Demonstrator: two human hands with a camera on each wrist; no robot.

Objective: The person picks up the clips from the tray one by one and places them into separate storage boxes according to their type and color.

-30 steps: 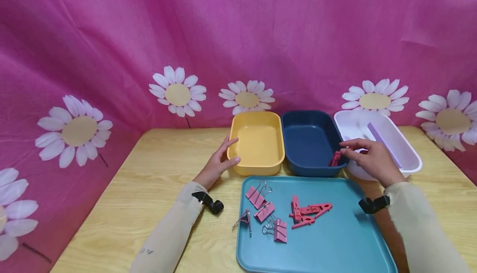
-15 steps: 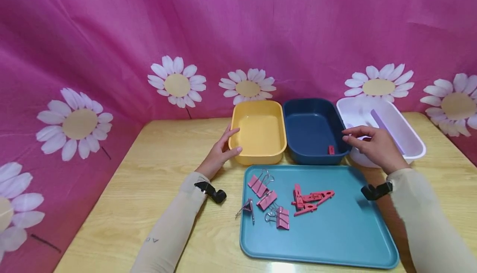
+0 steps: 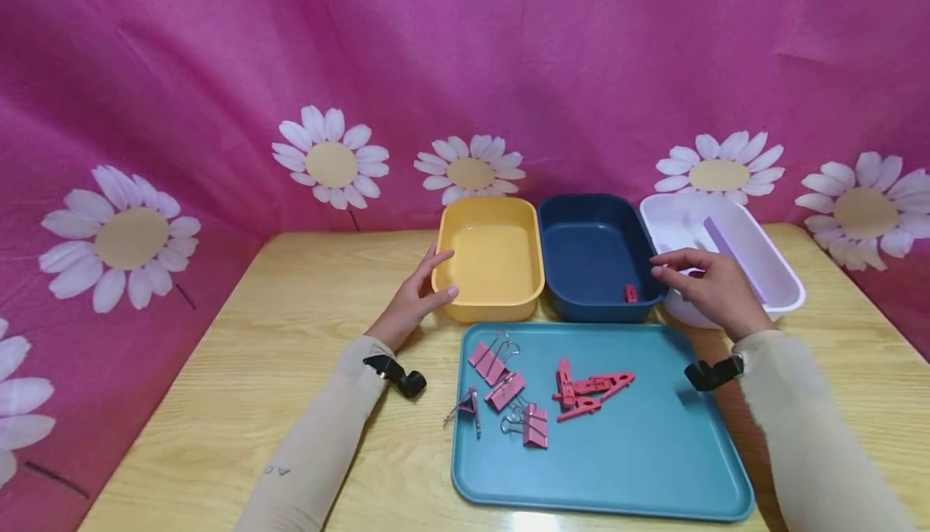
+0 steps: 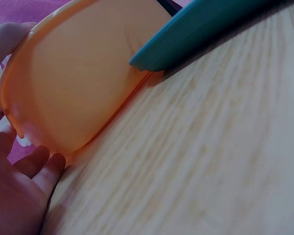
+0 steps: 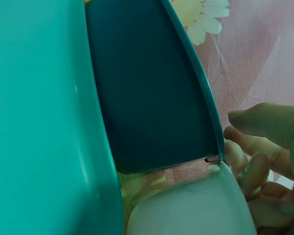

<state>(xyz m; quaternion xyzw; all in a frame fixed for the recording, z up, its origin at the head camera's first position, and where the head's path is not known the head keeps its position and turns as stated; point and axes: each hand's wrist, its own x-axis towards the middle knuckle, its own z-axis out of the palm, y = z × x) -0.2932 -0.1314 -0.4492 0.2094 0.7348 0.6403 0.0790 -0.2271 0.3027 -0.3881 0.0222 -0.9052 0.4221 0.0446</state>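
Some of white bin (image 3: 766,256) is hidden behind R hand (image 3: 708,290), fingers loosely bent w/ nothing visible in them; L hand (image 3: 412,299), fingers spread, touches yellow bin (image 3: 488,257) at its side. Pale wood tabletop (image 3: 320,290), pink flowered cloth (image 3: 450,56) behind. Red peg (image 3: 630,294) lies in blue bin (image 3: 592,253) nr front R corner; tray (image 3: 639,455) w/ pegs (image 3: 596,385) & binder clips (image 3: 535,425) just in front, one handle past L edge, room on wood to L.

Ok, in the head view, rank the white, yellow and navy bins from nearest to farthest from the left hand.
1. Yellow bin, left end, by the left hand
2. Navy bin, middle of the row
3. White bin, right end
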